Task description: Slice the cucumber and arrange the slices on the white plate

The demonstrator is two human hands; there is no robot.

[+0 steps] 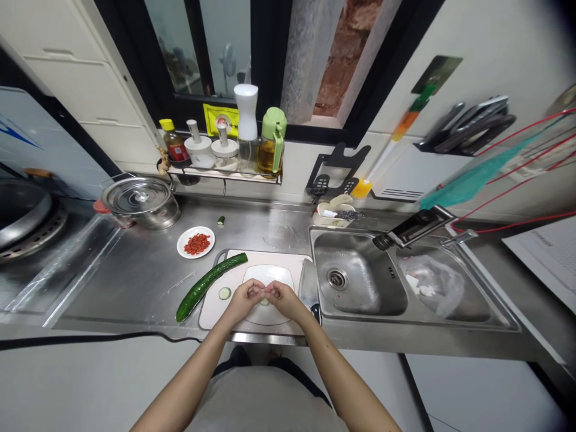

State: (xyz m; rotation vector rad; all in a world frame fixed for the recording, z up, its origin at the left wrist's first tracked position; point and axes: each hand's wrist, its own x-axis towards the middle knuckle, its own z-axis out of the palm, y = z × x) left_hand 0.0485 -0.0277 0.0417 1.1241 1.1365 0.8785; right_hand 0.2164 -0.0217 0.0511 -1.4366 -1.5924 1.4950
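Over a white plate [270,319] on the cutting board [211,312], my left hand [246,296] and my right hand [284,297] meet fingertip to fingertip. Both are closed in a pinch, and what lies between the fingers is too small to make out. A pale green cucumber slice [264,302] shows just beneath the fingertips. To the left, another cucumber slice [224,293] lies flat on the board. One long cucumber [207,288] rests slantwise, partly on the board's left edge. A cleaver [309,285] lies along the board's right side.
A small plate of red berries [197,242] and a cucumber end [221,221] sit behind the board. Right of it is a double sink [360,273] with a faucet [414,228]. A lidded pot [143,201] stands at left, below a seasoning rack [225,173].
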